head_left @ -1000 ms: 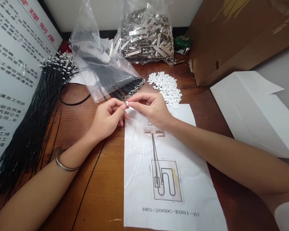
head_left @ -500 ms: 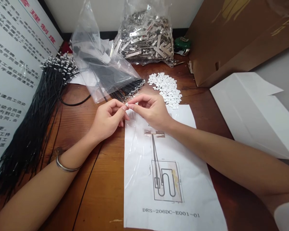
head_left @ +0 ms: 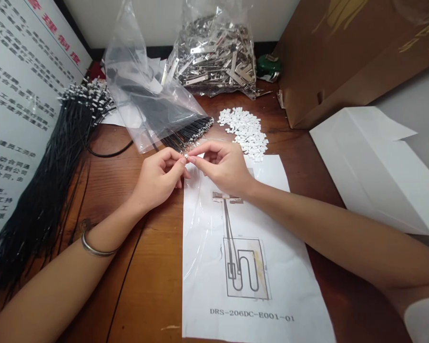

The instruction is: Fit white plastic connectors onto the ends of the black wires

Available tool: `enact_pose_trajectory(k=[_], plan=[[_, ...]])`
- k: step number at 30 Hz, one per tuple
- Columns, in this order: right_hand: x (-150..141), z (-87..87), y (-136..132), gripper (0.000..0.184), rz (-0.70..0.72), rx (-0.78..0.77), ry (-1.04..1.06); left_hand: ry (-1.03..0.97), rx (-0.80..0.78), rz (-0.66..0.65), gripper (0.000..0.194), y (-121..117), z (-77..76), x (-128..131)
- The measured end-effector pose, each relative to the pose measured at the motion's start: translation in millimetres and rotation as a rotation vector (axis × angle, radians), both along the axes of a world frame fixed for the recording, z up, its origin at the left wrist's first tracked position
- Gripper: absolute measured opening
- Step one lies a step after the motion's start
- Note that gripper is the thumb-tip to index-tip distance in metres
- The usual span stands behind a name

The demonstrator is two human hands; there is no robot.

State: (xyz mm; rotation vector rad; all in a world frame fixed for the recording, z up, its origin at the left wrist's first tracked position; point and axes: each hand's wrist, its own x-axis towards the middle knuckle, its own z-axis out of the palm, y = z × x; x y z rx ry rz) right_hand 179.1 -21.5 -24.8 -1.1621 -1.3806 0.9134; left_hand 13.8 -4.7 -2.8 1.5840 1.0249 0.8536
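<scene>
My left hand [head_left: 160, 176] and my right hand [head_left: 223, 166] meet fingertip to fingertip over the top of a printed sheet. A tiny white connector housing [head_left: 186, 156] shows between the pinched fingertips, with my right thumb and forefinger closed on it. My left fingers are closed around the end of a black wire, which is mostly hidden by the hand. Just beyond them, a bundle of black wires [head_left: 186, 133] with metal-tipped ends sticks out of a clear plastic bag [head_left: 128, 81]. Loose white connector housings [head_left: 248, 136] lie in a pile behind my right hand.
The drawing sheet [head_left: 271, 247] lies on the wooden table [head_left: 146, 267]. At left hangs a large bunch of black wires [head_left: 39, 181] with white ends. A bag of metal strips [head_left: 214, 57], a green roll [head_left: 269, 66], a cardboard box [head_left: 307, 57] and a white carton [head_left: 372, 162] stand around.
Both hands keep nearly the same pose, fingertips together at the white connector housing. The whole view has shifted slightly.
</scene>
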Motion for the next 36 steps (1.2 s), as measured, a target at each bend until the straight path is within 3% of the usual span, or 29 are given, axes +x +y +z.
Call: enact_pose_trajectory(k=[17,25,36], plan=[[-0.5,-0.1,-0.4,0.009,0.002,0.012,-0.044,0.049,0.033,0.003,0.015,0.2,-3.1,-1.2],[2.9,0.4,3.7,0.016,0.083,-0.107,0.102,0.017,0.028,-0.026,0.017,0.5,-0.7,-1.8],[4.9,3.5,4.9,0.021,0.142,-0.168,0.142,-0.036,-0.018,0.000,0.018,1.5,-0.2,-0.1]])
